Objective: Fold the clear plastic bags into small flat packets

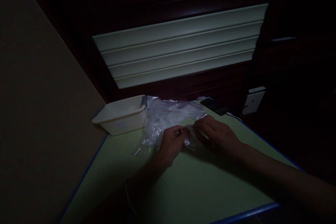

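Note:
Above the middle of the table, my left hand (172, 143) pinches a small clear plastic bag (189, 140) between thumb and fingers. Close at the bag's right edge, my right hand (215, 133) has its fingers curled together; they seem to touch the bag's upper corner, though the dim light hides exactly what they grip. Just behind both hands lies a heap of clear plastic bags (168, 113), crumpled and shiny, some reaching left of my left wrist.
A white plastic bin (128, 120) stands at the table's back left, against the heap. Back right lies a dark phone (214, 105) with a white cable (235, 116). The green table (189, 189) has blue edging. Behind rises a dark panel with pale slats (183, 45); a wall (47, 112) flanks the left.

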`<move>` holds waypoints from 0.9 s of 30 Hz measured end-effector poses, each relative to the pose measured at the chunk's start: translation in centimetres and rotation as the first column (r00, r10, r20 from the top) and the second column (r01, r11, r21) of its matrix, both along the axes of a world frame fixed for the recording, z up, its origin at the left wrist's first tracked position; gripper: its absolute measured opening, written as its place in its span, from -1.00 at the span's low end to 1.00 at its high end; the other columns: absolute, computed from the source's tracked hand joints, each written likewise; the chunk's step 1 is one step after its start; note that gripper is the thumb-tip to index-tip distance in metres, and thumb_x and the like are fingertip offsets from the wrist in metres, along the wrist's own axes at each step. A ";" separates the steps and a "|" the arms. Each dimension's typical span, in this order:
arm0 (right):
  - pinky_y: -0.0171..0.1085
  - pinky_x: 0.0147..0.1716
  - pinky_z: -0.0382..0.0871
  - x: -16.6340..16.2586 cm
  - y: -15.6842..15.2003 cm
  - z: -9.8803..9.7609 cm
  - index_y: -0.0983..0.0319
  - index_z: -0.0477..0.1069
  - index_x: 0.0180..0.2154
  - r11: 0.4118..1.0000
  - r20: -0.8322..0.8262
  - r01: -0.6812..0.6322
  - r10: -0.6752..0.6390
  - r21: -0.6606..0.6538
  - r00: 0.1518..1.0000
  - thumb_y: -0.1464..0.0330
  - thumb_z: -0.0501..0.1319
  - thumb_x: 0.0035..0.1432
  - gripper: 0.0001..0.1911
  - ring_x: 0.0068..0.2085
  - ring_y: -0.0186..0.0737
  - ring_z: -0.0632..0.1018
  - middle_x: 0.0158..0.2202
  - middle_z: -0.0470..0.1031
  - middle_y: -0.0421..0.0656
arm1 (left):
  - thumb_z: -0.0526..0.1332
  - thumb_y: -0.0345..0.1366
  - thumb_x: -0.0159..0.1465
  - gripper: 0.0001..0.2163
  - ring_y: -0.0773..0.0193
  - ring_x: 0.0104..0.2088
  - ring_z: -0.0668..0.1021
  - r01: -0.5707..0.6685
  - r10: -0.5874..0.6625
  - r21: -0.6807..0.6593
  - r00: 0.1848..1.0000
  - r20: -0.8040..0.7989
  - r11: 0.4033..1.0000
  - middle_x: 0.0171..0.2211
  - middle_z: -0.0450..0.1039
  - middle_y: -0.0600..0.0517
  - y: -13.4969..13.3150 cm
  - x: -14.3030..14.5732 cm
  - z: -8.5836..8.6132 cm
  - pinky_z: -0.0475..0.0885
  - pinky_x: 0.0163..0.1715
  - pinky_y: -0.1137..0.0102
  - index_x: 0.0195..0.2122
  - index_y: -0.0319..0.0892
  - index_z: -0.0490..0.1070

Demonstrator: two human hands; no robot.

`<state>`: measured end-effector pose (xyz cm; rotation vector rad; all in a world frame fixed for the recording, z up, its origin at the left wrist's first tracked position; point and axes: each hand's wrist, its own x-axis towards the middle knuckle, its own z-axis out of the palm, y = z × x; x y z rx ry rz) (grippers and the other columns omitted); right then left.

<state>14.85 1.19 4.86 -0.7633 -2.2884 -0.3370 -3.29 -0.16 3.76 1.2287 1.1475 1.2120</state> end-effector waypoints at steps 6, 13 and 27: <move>-0.20 -0.29 0.41 -0.2 -0.2 0.3 0.27 0.40 -0.15 0.995 0.022 -0.083 0.082 0.050 0.996 0.47 0.07 0.26 -0.82 -0.22 -0.12 0.48 -0.19 0.52 0.00 | 0.31 -0.22 0.10 -0.79 0.33 -0.50 0.48 0.014 -0.014 0.004 0.999 0.036 1.000 -0.47 0.51 -0.01 0.0 0.1 -0.1 0.33 -0.50 0.47 -0.33 -0.28 0.52; -0.11 -0.22 0.48 -0.3 0.1 -0.2 0.26 0.22 0.06 0.977 -0.233 -0.052 0.002 -0.208 0.972 0.33 0.17 0.22 -0.62 -0.17 -0.09 0.54 -0.13 0.50 0.03 | 0.27 -0.24 0.12 -0.83 0.32 -0.47 0.48 0.036 -0.031 0.055 0.995 -0.090 0.998 -0.48 0.49 0.01 -0.3 0.3 0.2 0.32 -0.47 0.47 -0.42 -0.26 0.50; -0.06 -0.20 0.46 -1.0 0.0 0.1 0.23 0.33 -0.03 0.989 -0.201 0.096 -0.118 -0.113 0.972 0.31 0.18 0.22 -0.71 -0.20 -0.02 0.58 -0.21 0.56 0.01 | 0.22 -0.29 0.10 -0.87 0.34 -0.52 0.44 0.070 -0.068 0.019 0.993 -0.095 0.997 -0.50 0.43 0.04 -0.9 0.8 0.1 0.33 -0.51 0.46 -0.43 -0.25 0.47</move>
